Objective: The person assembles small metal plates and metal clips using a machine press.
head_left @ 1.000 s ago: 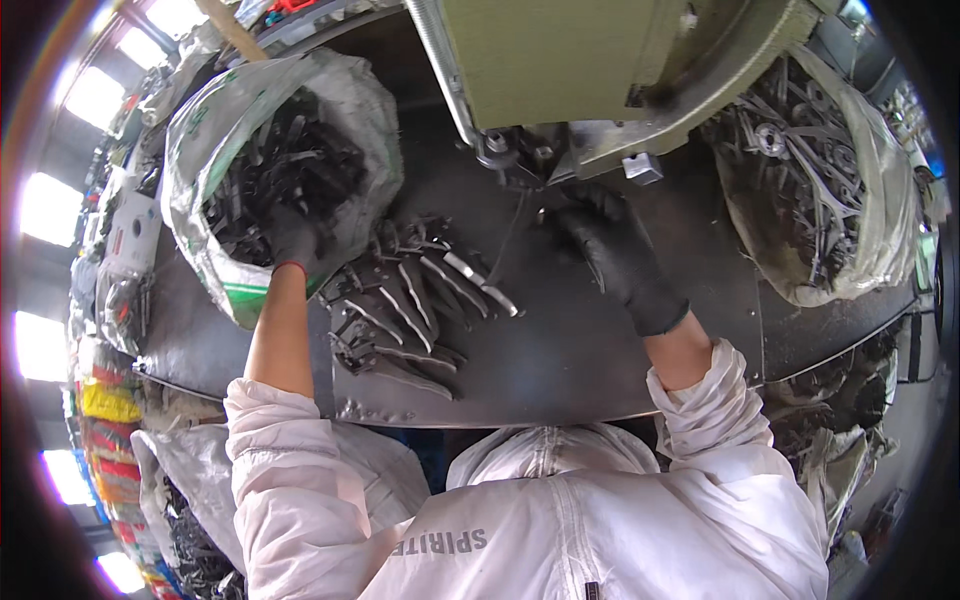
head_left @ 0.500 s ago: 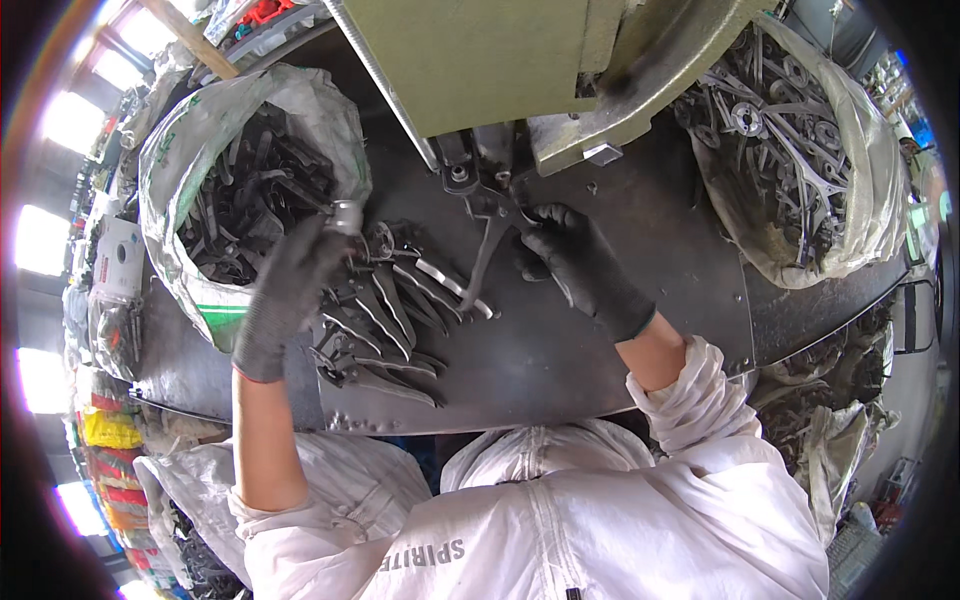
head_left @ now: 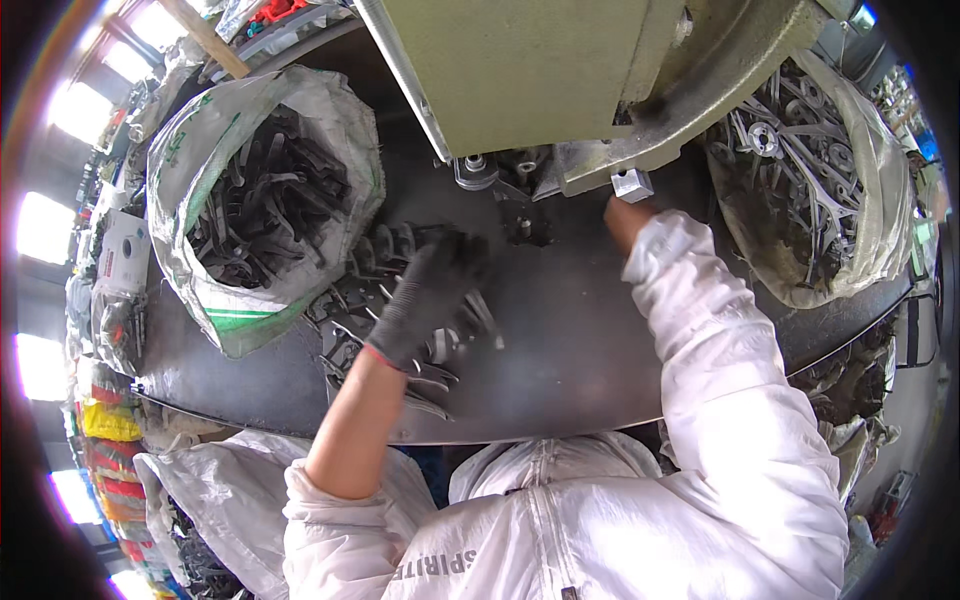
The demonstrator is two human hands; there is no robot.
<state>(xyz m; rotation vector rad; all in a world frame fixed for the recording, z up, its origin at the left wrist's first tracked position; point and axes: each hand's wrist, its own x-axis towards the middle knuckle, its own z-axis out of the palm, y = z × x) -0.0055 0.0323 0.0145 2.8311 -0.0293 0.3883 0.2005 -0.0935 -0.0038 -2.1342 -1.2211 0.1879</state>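
My left hand (head_left: 430,285), in a dark glove, is over the pile of curved metal lever-like parts (head_left: 432,405) on the dark metal table. Motion smears its fingers, so whether they hold a part cannot be made out. A bare right wrist (head_left: 628,222) runs up behind the green machine's edge, and the machine hides the rest of my right hand. Below the machine's head (head_left: 520,70) shows a dark fixture (head_left: 525,222), with no lever visible on it.
A white woven sack (head_left: 205,265) of dark metal levers stands at the left. Another sack (head_left: 880,190), at the right, holds paler spoked metal parts. The machine's curved frame (head_left: 700,115) overhangs the table's far side. The table's near edge (head_left: 540,436) runs close to my body.
My left hand has moved right from beside the left sack to the pile. My right hand has gone up behind the machine, and the lever under the machine's head is no longer seen there.
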